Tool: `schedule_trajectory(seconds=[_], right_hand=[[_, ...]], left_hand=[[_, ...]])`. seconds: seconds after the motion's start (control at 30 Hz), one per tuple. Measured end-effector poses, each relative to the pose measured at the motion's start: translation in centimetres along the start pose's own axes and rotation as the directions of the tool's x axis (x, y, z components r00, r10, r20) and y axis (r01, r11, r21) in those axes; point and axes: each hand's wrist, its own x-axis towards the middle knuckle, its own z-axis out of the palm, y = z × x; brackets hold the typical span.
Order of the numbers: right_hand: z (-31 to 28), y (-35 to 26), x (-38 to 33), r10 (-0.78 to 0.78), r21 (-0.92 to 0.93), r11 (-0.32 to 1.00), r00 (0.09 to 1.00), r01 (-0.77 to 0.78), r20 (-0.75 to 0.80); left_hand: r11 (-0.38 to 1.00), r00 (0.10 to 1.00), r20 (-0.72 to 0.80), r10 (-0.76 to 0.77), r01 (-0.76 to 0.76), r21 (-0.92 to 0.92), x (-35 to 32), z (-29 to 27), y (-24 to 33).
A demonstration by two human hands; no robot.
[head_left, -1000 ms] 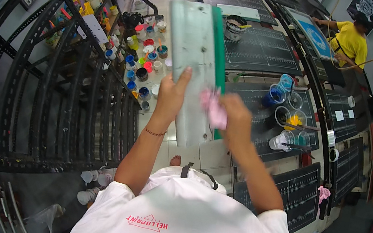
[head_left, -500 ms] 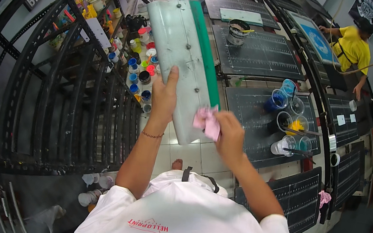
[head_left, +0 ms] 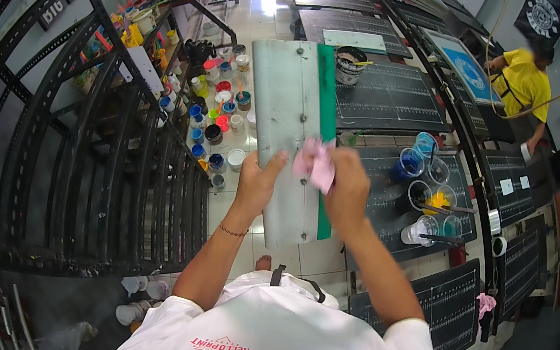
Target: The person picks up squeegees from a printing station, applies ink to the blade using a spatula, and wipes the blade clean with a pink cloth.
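Note:
A wide screen-printing squeegee (head_left: 282,95), with a pale metal holder and a green blade along its right side, is held up in front of me, nearly upright. My left hand (head_left: 258,180) grips the holder's left edge, thumb across its face. In my right hand (head_left: 349,189) a crumpled pink cloth (head_left: 318,166) is pinched. The cloth lies against the holder near the green blade, at the squeegee's lower middle. My right hand is slightly smeared by motion.
Black slatted racking (head_left: 98,168) fills the left. Paint pots (head_left: 214,134) stand on the floor beyond it. Right are black printing boards (head_left: 387,97) bearing a paint bucket (head_left: 350,65) and plastic ink cups (head_left: 419,230). A person in yellow (head_left: 529,82) works at the far right.
The squeegee has turned more upright and shifted right and down. My left hand now sits lower along its edge. My right hand with the cloth has moved slightly up the holder.

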Motion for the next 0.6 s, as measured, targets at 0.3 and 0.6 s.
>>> schedule_trajectory(seconds=[0.3,0.6], right_hand=[[-1.0,1.9,13.0,0.027,-0.124,0.991,0.987,-0.046,-0.156],[-0.2,3.1,12.3,0.17,-0.117,0.973,0.963,-0.198,-0.209]], left_hand=[[0.972,0.991,0.132,0.018,-0.049,0.229,-1.5,0.9,0.4],[0.952,0.992,0.103,0.066,-0.094,0.292,-1.9,-0.4,-1.2]])
